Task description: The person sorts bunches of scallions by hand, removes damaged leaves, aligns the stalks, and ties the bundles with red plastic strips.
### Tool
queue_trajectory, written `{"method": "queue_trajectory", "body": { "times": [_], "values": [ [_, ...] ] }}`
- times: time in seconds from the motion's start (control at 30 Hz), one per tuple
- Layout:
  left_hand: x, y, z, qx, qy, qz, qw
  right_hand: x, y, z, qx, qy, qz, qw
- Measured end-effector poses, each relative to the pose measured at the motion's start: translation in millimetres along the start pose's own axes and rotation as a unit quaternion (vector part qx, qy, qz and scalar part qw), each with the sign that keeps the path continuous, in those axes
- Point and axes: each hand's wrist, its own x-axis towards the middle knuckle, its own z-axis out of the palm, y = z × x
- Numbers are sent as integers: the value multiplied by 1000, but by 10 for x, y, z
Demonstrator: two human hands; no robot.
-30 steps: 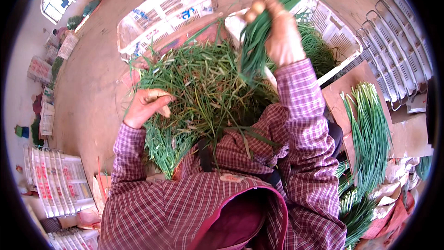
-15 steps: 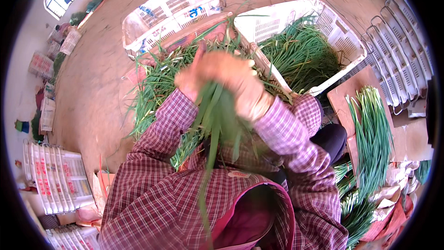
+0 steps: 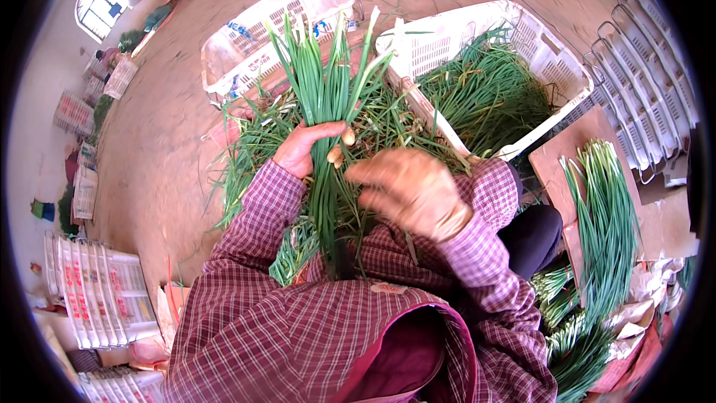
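My left hand [image 3: 306, 148] is closed round a bunch of garlic chives [image 3: 326, 86]. The pale cut ends point up and away, and the green leaves hang below the fist toward my lap. Yellowish covered fingertips wrap round the front of the bunch. To its right is my right hand [image 3: 410, 186] in a tan glove, blurred by motion. Its fingers look loosely bent and apart, with nothing seen between them. Beneath both hands lies a heap of loose leaves and trimmings [image 3: 257, 134].
A white crate [image 3: 541, 48] holding loose chives stands at the right, with another white crate [image 3: 224, 45] beyond the heap. Sorted chives [image 3: 603, 224] lie on a brown board [image 3: 548, 160] at my right. Stacked crates stand on both sides [image 3: 101, 291].
My hands, together over the bunch before, have separated. The bunch now stands upright in my left hand, its pale ends showing. My right hand has moved nearer and to the right.
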Motion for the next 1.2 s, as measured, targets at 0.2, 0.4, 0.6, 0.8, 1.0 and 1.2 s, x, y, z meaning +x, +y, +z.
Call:
{"method": "queue_trajectory", "body": {
  "times": [0.2,0.4,0.6,0.8,1.0,1.2],
  "values": [
    [-97,-55,112,92,29,3,995,50,657,-305,401,197,283,849],
    [-176,-115,96,105,24,-8,994,143,741,-156,450,102,428,778],
    [-212,-170,-44,77,-30,-17,996,171,587,51,520,75,389,756],
    [-246,-220,-48,74,-40,-14,996,367,545,31,527,97,334,776],
    [-315,-221,-88,40,-20,-25,999,240,774,-175,522,235,337,748],
    [-337,-260,-158,2,-62,-7,998,281,906,-375,444,321,400,735]
  ]
}}
